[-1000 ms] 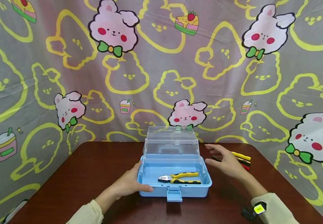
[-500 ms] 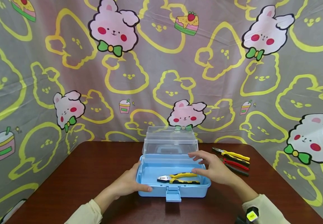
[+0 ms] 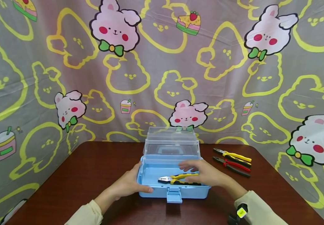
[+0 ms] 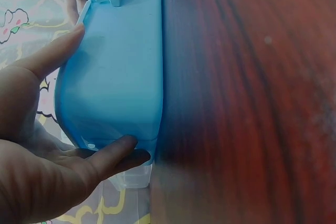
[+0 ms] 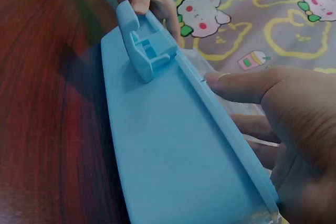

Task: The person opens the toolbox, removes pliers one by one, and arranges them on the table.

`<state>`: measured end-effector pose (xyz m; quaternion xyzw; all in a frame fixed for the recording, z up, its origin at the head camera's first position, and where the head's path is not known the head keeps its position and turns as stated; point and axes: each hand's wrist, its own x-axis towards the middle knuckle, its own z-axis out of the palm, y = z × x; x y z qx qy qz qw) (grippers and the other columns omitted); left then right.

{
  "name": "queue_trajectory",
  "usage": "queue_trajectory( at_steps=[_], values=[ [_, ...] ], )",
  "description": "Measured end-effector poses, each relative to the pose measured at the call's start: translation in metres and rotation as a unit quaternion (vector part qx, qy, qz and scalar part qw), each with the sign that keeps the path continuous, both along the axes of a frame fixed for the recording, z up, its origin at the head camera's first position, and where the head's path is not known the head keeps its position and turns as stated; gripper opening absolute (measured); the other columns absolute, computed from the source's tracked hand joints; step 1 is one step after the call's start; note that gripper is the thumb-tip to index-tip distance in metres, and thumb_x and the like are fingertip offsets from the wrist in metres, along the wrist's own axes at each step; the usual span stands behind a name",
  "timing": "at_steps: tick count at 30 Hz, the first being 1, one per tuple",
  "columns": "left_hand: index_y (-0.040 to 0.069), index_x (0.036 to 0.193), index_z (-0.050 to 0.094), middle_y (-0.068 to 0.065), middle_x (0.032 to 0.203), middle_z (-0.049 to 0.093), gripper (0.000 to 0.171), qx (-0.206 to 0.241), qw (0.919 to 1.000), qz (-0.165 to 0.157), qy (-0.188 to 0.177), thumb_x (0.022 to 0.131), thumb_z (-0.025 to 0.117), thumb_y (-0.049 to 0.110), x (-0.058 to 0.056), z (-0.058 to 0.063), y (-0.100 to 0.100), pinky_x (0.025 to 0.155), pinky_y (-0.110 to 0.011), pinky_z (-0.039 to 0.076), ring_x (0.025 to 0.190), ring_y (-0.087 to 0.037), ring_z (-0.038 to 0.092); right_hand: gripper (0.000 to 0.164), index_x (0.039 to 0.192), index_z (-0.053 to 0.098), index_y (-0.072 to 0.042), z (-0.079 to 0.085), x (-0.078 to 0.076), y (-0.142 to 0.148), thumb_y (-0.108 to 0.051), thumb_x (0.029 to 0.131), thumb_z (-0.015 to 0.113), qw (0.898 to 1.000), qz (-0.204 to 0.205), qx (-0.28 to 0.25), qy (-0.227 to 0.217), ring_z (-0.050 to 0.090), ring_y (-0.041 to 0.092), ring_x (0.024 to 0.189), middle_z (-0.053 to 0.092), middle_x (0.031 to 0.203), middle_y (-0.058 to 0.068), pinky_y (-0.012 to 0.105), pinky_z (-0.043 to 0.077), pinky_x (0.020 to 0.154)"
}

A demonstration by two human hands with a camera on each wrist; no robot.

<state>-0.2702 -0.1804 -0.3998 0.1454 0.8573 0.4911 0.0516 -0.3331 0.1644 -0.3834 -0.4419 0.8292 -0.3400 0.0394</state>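
A light blue toolbox stands on the table with its clear lid raised at the back. My left hand grips its left end, thumb at the front rim and fingers along the side wall. Inside the box lie combination pliers with yellow-and-black handles, silver head to the left. My right hand is over the right part of the box, fingers spread and slightly bent, overlapping the handle ends. In the right wrist view its thumb is beside the front rim. The front latch hangs down.
On the dark red-brown table, right of the box, lie yellow-and-black pliers and red-and-black pliers. A patterned curtain rises close behind the table and along its sides.
My right hand has moved left and down from beside the box to over the pliers inside it, uncovering the pliers on the table. My left hand has stayed on the box.
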Motion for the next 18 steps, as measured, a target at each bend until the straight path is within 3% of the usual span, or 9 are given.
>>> queue_trajectory(
  at_steps=[6, 10, 18],
  values=[
    [-0.001, 0.163, 0.013, -0.026, 0.154, 0.041, 0.125, 0.004, 1.0, -0.007, 0.003, 0.075, 0.094, 0.037, -0.002, -0.001, 0.0, 0.1, -0.061, 0.045, 0.125, -0.038, 0.053, 0.06, 0.151, 0.052, -0.006, -0.001, -0.008, -0.008, -0.028, 0.099, 0.073, 0.998, 0.013, 0.057, -0.015, 0.061, 0.027, 0.126, 0.061, 0.143, 0.01, 0.052, 0.048, 0.101],
    [-0.001, 0.163, 0.014, -0.027, 0.153, 0.042, 0.125, 0.0, 1.0, -0.006, 0.004, 0.075, 0.094, 0.037, -0.001, -0.001, -0.001, 0.099, -0.062, 0.045, 0.124, -0.038, 0.054, 0.065, 0.153, 0.049, -0.008, -0.001, -0.012, -0.015, -0.032, 0.098, 0.074, 0.993, 0.012, 0.116, -0.002, 0.057, 0.024, 0.13, 0.06, 0.145, 0.008, 0.052, 0.047, 0.103],
    [0.0, 0.163, 0.013, -0.026, 0.153, 0.042, 0.126, 0.004, 0.9999, -0.01, 0.004, 0.075, 0.094, 0.04, -0.004, -0.003, 0.0, 0.099, -0.059, 0.046, 0.124, -0.037, 0.053, 0.063, 0.149, 0.055, -0.012, -0.004, -0.014, -0.029, 0.002, 0.09, 0.075, 0.977, 0.012, 0.209, 0.032, 0.061, 0.017, 0.12, 0.064, 0.138, 0.004, 0.046, 0.048, 0.103]
  ],
)
